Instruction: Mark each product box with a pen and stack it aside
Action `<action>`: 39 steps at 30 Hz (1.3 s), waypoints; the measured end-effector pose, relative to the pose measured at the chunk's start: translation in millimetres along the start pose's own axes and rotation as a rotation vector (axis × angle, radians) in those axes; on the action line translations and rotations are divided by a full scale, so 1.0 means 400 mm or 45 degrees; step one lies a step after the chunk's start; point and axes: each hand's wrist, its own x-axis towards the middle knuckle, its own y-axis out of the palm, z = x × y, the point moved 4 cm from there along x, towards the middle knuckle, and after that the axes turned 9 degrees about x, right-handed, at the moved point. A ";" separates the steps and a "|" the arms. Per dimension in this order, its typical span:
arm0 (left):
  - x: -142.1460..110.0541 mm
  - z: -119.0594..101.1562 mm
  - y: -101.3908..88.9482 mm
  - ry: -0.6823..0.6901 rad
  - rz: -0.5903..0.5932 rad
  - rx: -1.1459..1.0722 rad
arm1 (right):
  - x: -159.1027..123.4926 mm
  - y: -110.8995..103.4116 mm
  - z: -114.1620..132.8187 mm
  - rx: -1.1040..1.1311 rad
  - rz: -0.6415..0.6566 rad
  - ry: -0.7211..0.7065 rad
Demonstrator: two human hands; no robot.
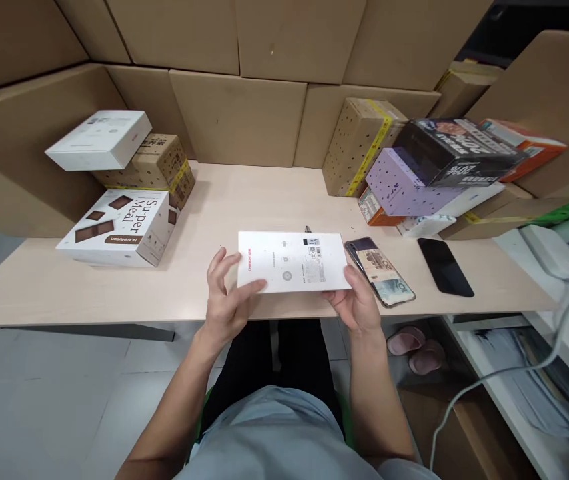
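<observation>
Pale blue cloth of the person's shirt (274,443) is closest, with dark trousers (241,357) beyond it, tucked under the front edge of the surface (244,200). From where I stand, what counts is that the flat white carton (269,260) lies straight ahead of the body, between the left hand (229,297) and the right hand (357,300), with its long axis running from one hand to the other, across the person. Neither hand is nearer to it, since each has one short end.

The two hands are well apart, both closed on the carton. On the left the thumb lies over the printed face near the front corner, while the other fingers reach along the end, by the red lettering; on the right the thumb presses at the front corner and the fingers curl beneath. The carton is over the front part of the surface, broad face up; I can't tell whether its underside touches the wood.

Just beside the right hand lie two banknotes (377,263) on a phone-like thing (363,245), and further right a black phone (445,267). Off to the left, well clear of the left hand, sits a chocolate-printed box (114,230), near a spotted brown box (151,160) with a second white box (99,140) on top
</observation>
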 end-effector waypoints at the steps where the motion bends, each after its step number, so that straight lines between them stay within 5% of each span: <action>1: 0.003 0.008 0.003 -0.108 -0.011 -0.104 | 0.001 -0.001 -0.004 0.028 -0.016 -0.006; 6: 0.016 0.054 0.046 -0.733 0.040 -0.890 | 0.004 0.001 -0.009 0.051 -0.015 -0.095; 9: 0.019 0.068 0.065 -0.911 0.038 -1.040 | 0.001 0.004 -0.008 -0.032 0.048 -0.113; 18: 0.004 0.088 0.059 -0.867 -0.104 -0.957 | -0.003 0.006 -0.028 -0.172 0.066 -0.155; 24: 0.018 0.087 0.041 -0.869 -0.378 -1.207 | -0.015 0.012 -0.029 -0.422 0.043 -0.226; 31: 0.018 0.070 0.042 -0.794 -0.300 -1.129 | -0.013 -0.004 -0.029 -0.172 0.131 -0.261; 39: 0.000 0.084 0.055 -0.887 -0.194 -1.026 | -0.019 -0.015 -0.033 -0.321 0.120 -0.489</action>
